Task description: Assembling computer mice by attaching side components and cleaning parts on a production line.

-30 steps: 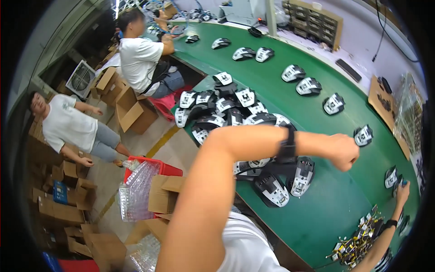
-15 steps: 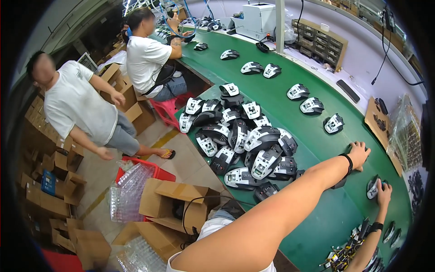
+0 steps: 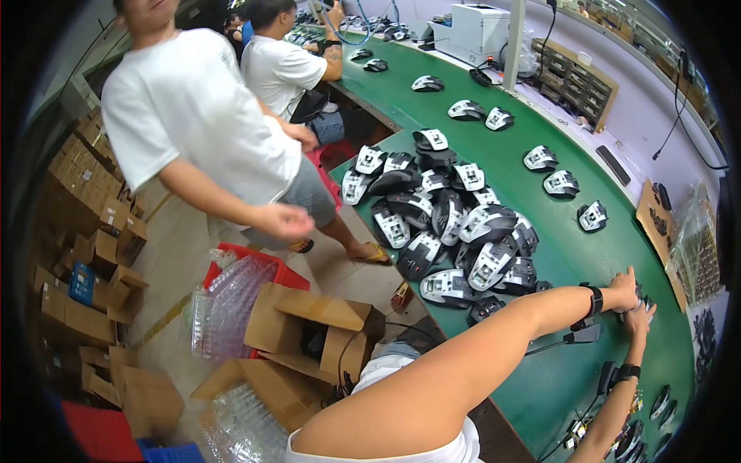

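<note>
My left hand [image 3: 622, 292] and right hand [image 3: 638, 321] come together over the green bench at the right, closed around one computer mouse [image 3: 640, 294]. Only a small part of this mouse shows between the fingers; the rest is hidden. Both wrists wear dark bands. A large pile of white-and-black mice [image 3: 449, 216] lies to the left of my left forearm. Beyond my hands, a single mouse [image 3: 593, 217] sits on the bench, with others spaced out in a line toward the far end.
Small wired parts [image 3: 575, 434] and dark mouse shells [image 3: 631, 440] lie near my right forearm. A cardboard sheet [image 3: 658, 231] edges the bench's right side. Open boxes [image 3: 309, 309] and a red crate [image 3: 289, 276] stand left. One person [image 3: 204, 131] stands nearby; another [image 3: 285, 73] sits farther off.
My right hand has moved up to meet my left hand, bringing the mouse it held. The standing person has come closer, and the view has shifted so the bench things appear farther right.
</note>
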Available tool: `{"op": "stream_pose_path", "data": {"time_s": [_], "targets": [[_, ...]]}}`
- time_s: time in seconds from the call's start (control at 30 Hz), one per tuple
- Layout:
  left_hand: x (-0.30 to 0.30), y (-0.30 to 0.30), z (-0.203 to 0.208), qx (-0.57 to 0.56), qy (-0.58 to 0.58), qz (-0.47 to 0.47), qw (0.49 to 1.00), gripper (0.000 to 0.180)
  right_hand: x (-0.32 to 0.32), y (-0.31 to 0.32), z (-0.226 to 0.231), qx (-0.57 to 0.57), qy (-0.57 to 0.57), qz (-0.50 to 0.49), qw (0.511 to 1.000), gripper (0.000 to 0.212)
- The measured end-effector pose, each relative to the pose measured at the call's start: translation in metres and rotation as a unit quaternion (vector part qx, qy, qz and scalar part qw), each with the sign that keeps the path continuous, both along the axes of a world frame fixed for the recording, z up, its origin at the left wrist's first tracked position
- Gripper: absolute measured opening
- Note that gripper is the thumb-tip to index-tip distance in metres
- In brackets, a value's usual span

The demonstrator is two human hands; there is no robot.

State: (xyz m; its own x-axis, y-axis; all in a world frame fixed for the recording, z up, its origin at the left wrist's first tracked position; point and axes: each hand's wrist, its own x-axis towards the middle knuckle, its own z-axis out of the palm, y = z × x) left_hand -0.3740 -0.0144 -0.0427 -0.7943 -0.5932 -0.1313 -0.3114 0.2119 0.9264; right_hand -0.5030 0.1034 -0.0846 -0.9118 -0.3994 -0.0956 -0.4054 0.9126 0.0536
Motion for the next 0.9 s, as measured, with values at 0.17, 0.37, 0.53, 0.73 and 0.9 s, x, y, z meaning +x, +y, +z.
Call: {"op": "stream_pose_path", "data": {"time_s": [0.17,0.37,0.53,0.73,0.9], "targets": [[0.033,-0.015,0.006,0.066,0.038,0.083,0.994,0.082,0.021,-0.034,0.009,-0.054,0.018,0.055,0.997,0.056],[0.1,0.036,0.043,0.067,0.147,0.017,0.987,0.08,-0.032,0.043,-0.046,-0.271,-0.049,0.217,0.936,0.066],[0.213,0.04,0.059,0.034,0.346,-0.067,0.935,0.08,0.05,0.017,-0.053,-0.272,-0.054,0.279,0.919,0.069],[0.302,0.05,0.05,0.159,0.341,-0.199,0.905,0.087,0.246,-0.051,0.074,-0.266,-0.138,0.324,0.897,0.074],[0.297,0.045,0.06,0.075,0.324,-0.225,0.916,0.08,0.231,-0.029,0.06,-0.432,-0.083,0.419,0.795,0.063]]}}
